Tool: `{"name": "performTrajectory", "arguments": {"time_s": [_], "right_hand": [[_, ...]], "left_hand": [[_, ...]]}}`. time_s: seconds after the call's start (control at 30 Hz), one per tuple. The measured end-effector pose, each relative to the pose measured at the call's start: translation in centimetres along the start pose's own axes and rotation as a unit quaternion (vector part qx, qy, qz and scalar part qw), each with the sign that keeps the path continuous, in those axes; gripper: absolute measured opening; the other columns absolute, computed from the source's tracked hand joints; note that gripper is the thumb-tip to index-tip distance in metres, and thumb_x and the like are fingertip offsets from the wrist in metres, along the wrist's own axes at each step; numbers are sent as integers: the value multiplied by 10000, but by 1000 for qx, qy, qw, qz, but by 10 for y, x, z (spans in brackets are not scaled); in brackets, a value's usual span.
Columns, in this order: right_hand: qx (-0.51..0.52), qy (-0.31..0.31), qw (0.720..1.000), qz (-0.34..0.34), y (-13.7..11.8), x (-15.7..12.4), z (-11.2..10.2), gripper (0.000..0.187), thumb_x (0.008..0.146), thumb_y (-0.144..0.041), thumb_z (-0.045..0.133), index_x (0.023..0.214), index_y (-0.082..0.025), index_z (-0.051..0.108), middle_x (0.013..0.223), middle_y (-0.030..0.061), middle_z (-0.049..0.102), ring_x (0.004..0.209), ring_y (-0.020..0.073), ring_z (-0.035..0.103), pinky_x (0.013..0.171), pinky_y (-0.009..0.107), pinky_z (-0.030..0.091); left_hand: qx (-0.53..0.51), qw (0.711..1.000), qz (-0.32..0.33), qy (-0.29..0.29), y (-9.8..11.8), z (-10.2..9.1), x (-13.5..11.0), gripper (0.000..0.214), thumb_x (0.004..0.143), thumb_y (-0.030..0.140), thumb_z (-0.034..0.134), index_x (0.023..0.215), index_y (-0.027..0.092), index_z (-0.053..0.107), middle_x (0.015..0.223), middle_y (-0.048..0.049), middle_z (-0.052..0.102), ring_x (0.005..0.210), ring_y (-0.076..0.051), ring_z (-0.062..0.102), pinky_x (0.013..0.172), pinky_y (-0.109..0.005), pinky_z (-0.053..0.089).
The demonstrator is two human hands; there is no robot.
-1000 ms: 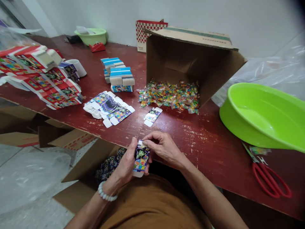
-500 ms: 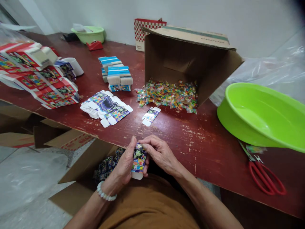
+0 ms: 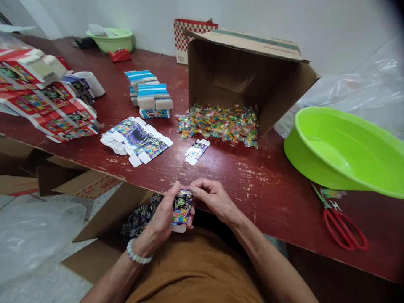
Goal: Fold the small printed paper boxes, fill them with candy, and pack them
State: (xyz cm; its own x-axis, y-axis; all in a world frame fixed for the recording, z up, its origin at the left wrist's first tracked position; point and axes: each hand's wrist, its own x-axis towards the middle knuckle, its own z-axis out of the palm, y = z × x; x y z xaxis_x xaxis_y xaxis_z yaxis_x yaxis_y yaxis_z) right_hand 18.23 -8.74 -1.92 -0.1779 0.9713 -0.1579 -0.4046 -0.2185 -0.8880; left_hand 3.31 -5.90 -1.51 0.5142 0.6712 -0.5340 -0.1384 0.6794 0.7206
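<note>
A small purple printed candy box (image 3: 181,211) is held upright in front of my body, with a white flap sticking out at its lower end. My left hand (image 3: 164,219) grips its left side, thumb along the edge. At the top end, my right hand (image 3: 213,200) pinches the flap with thumb and forefinger, while other right fingers reach behind the box. A flat unfolded carton (image 3: 197,151) lies on the table ahead. Left of it rests a stack of flat purple cartons (image 3: 139,141). Wrapped candies (image 3: 221,122) spill from a tipped cardboard box (image 3: 280,92).
A green basin (image 3: 331,147) and red-handled scissors (image 3: 344,229) are on the right of the red table (image 3: 252,181). Blue carton bundles (image 3: 154,97) and red carton bundles (image 3: 59,105) stand left. Below the table edge, an open carton (image 3: 104,210) holds filled purple boxes (image 3: 142,219).
The view has shifted slightly, so the table things appear a little left and higher. Both hands keep hold of the candy box, with the right fingers still at its top end.
</note>
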Motion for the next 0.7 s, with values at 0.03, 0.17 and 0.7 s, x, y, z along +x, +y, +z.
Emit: {"name": "performTrajectory", "arguments": {"time_s": [0.03, 0.17, 0.7], "right_hand": [[10, -8, 1000, 10, -1, 0, 0, 319, 821, -485, 700, 868, -177, 629, 562, -18, 657, 463, 143, 621, 508, 279, 533], [16, -4, 1000, 9, -4, -1, 1, 322, 808, -483, 718, 843, -177, 625, 546, -19, 659, 454, 145, 627, 506, 281, 541], [-44, 61, 997, 31, -4, 2, 0, 372, 765, -521, 737, 816, -164, 647, 588, -10, 661, 484, 122, 608, 502, 243, 485]], "left_hand": [[0, 1000, -6, -2, 0, 0, 0, 541, 796, 700, 530, 791, 162, 589, 543, -18, 646, 358, -149, 578, 372, -253, 494], [3, 1000, -4, -12, 0, 0, 1, 582, 756, 753, 540, 792, 172, 574, 532, -12, 644, 347, -148, 570, 365, -253, 490], [122, 988, 75, -58, -4, -8, 2, 348, 713, 435, 773, 756, 160, 564, 555, 9, 639, 393, -119, 579, 415, -214, 453]]}}
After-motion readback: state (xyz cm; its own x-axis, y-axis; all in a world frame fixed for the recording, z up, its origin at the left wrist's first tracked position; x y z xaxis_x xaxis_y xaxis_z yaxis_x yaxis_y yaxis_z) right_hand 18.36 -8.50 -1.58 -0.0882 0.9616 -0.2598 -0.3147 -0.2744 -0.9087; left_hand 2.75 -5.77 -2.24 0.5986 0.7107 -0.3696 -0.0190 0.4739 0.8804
